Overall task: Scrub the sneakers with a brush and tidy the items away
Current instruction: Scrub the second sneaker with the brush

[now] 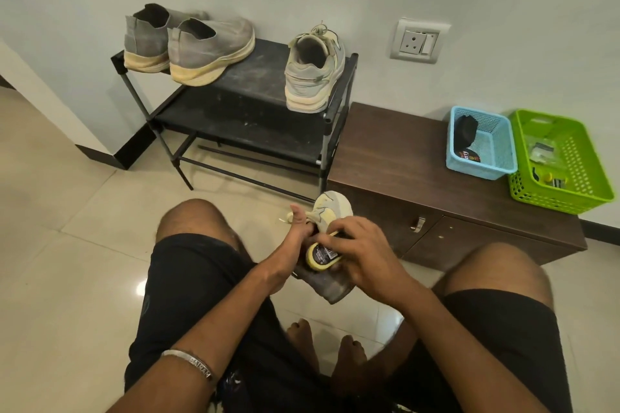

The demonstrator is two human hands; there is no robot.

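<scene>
A person is sitting with bare knees apart above the tiled floor [67, 197], working between them on a pale laced sneaker [330, 207] whose toe is pointing away toward the dark wooden table [396, 150]. The left hand [297, 234] is gripping the sneaker near its opening, thumb sticking up, though how the other fingers are lying is hidden by the shoe. The right hand [360, 249] is curling its fingers over a yellow-edged brush [323, 256] with a dark label on its back, pressing it against the sneaker's side; the bristles are not showing, so contact is only likely. Judging by this, the scrubbing step is under way on this one shoe. Its apparent mate [313, 71] is standing on the top shelf of the black shoe rack [255, 76], heel toward the camera, and whether it has been cleaned is impossible to tell. Beside it, well to the left on the same shelf, a grey slip-on pair [188, 43] is sitting with yellowed soles and dusty uppers, which suggests those are still waiting for the brush. On the table, a blue basket [483, 167] is holding a dark item that cannot be identified, and just beside it a green basket [563, 197] is holding small odds and ends. The tidying part appears untouched: the brush is in use and one sneaker is off the rack, so more scrubbing and the whole putting-away seem to be left.
</scene>
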